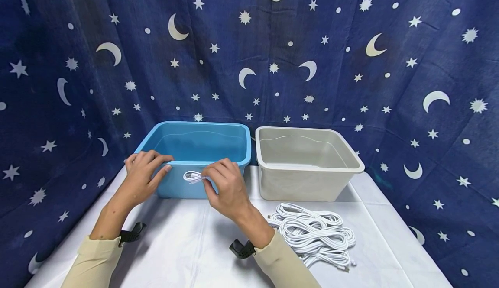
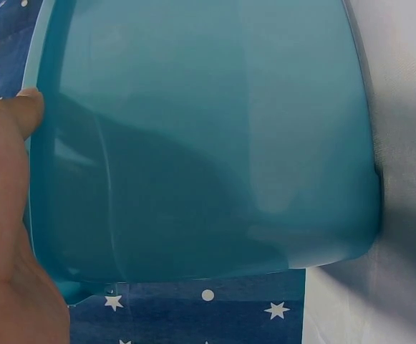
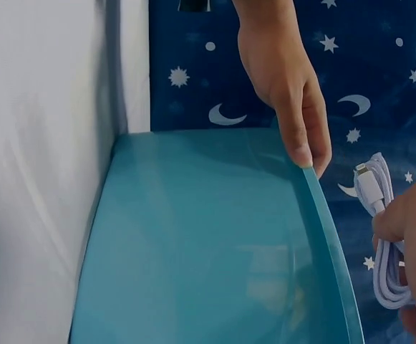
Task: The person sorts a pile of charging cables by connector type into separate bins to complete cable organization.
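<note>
A blue plastic bin point(image 1: 181, 186) stands at the back left of the table. My left hand point(image 1: 141, 176) grips its near rim toward the left corner, thumb on the outer side and fingers over the edge; the left wrist view shows the thumb against the rim too. In front of the bin's near wall, just below the rim, my right hand point(image 1: 228, 188) pinches a coiled white charging cable point(image 3: 369, 188) between thumb and fingers. The cable's plug shows at one end of the coil in the right wrist view.
Right of the blue bin stands a beige bin point(image 1: 300, 186). Before it lies a pile of coiled white cables point(image 1: 312, 231) on the white tablecloth point(image 1: 175, 253), near my right forearm. A dark blue curtain point(image 1: 249, 54) with moons and stars hangs behind the bins.
</note>
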The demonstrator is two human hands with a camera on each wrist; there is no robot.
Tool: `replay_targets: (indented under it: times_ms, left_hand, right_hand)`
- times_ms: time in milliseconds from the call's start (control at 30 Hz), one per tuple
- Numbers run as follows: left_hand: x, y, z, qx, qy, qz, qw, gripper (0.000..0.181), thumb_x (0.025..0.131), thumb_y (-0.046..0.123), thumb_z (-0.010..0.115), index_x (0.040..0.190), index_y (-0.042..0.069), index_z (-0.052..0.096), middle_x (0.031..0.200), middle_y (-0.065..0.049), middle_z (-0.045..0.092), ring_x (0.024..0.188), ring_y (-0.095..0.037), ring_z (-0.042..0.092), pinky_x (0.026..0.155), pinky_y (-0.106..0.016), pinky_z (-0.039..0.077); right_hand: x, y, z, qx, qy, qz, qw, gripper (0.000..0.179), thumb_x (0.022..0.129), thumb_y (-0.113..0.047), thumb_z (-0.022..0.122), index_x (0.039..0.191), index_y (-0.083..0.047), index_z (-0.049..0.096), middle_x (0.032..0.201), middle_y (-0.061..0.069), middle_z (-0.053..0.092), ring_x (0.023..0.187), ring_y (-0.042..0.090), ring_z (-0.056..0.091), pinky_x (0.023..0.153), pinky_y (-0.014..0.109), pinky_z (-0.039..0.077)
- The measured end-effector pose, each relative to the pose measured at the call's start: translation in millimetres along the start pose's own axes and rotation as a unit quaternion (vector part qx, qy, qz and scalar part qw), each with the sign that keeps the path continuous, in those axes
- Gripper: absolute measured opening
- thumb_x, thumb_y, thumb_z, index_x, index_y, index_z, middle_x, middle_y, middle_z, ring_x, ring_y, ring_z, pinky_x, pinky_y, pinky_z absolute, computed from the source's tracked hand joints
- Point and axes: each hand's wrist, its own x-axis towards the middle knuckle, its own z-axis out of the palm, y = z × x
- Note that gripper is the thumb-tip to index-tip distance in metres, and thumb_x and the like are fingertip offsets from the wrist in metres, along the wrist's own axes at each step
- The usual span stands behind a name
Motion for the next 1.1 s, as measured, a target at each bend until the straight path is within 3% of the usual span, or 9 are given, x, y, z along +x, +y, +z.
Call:
replay_targets:
  times_ms: [367,1100]
  left_hand:
    - [-0.5,-1.5,1.1,0.001,0.0,0.002,1.0,0.021,0.104,0.014,0.068,0.125,0.017,0.073,0.103,-0.002,0.06,0.1,-0.027,0.046,0.104,-0.067,0.019]
    - [-1.8,0.9,0.8,0.002,-0.004,-0.002,1.0,0.022,0.106,0.015,0.067,0.127,0.015,0.073,0.105,-0.003,0.06,0.1,-0.027,0.046,0.103,-0.067,0.019]
  right_hand:
    - [0.2,10.5,-4.2,-0.035,0.074,0.025,0.9963,0.009,0.09,-0.007,0.084,0.093,-0.014,0.08,0.098,-0.004,0.079,0.095,0.018,0.065,0.08,0.037,0.044]
    - [-3.7,33.2,-4.6,-0.067,0.09,0.044,0.9927,0.007,0.091,-0.007,0.082,0.096,-0.012,0.081,0.101,-0.003,0.081,0.098,0.021,0.066,0.082,0.04,0.044]
